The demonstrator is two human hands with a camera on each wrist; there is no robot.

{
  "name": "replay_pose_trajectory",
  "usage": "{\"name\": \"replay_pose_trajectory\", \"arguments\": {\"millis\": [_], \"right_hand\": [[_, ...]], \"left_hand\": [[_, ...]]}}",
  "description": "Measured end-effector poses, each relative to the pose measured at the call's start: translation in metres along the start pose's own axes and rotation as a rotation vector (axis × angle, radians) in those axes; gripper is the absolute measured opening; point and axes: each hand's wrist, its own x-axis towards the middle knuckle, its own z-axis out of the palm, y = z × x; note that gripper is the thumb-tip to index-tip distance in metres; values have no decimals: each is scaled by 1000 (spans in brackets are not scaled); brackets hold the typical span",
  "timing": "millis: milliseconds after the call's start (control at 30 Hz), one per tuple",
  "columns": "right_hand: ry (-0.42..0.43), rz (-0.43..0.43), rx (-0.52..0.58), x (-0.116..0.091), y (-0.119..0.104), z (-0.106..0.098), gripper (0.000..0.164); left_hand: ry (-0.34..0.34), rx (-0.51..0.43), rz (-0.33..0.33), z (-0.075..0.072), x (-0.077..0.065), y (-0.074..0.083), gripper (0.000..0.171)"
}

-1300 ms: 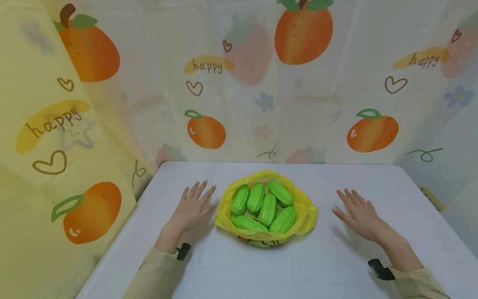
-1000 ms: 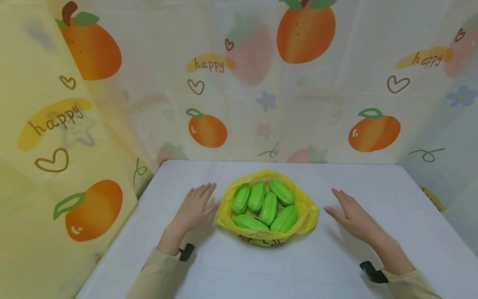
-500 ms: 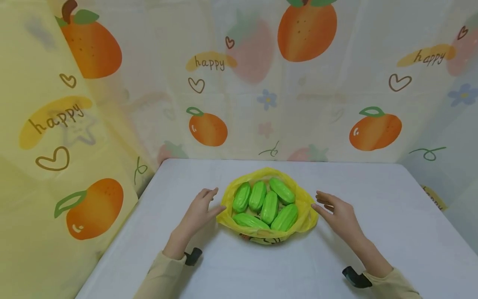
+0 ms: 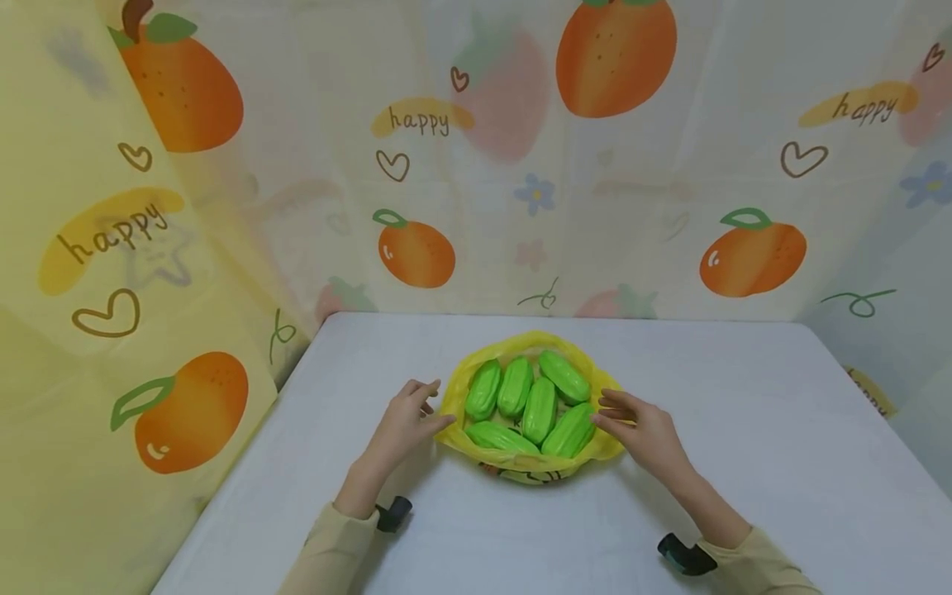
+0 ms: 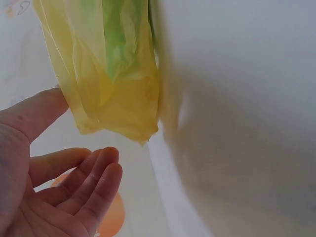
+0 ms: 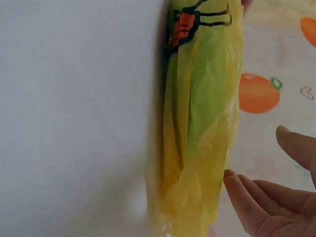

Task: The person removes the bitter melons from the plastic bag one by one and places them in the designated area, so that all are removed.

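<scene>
A yellow plastic bag (image 4: 539,340) lies with its mouth spread wide at the middle of the table. Inside it sit several bright green, ridged oblong pieces (image 4: 540,411) that look like small melons or cucumbers. My left hand (image 4: 397,426) is at the bag's left side, thumb against the plastic in the left wrist view and fingers loosely bent, gripping nothing. On the other side, my right hand (image 4: 649,434) reaches over the rim, thumb above the bag's inside. In the right wrist view, its index fingertip touches the bag (image 6: 205,158), with thumb and fingers apart.
A white cloth covers the table (image 4: 513,537). Behind it hangs a pale curtain (image 4: 640,165) printed with oranges and strawberries, and a yellow one (image 4: 67,413) stands at the left. Black wrist devices (image 4: 687,555) sit at both sleeves.
Both hands have moved inward to the bag, the right one farther, leftward. Their fingers have bent from flat to loosely curved. The bag and green pieces stay put.
</scene>
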Motion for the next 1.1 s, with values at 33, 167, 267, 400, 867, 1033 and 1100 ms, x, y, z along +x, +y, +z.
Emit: {"name": "replay_pose_trajectory", "arguments": {"millis": [33,167,267,400,867,1033,1100], "right_hand": [[-4,3,2,0,0,1,52],[-26,23,10,-1,-2,5,55],[-39,39,5,-1,-3,7,59],[-45,59,-10,-3,-3,8,62],[-98,150,2,-4,5,16,67],[-118,181,4,-2,6,19,69],[-125,187,5,-2,6,20,70]], "left_hand": [[-1,-5,-3,1,0,0,67],[-8,0,-10,3,0,0,67],[-9,2,-5,5,1,-2,66],[-10,-18,2,7,1,-3,64],[-29,-47,14,11,1,-3,61],[-41,-39,4,14,3,-6,60],[-41,-41,5,14,3,-7,61]]}}
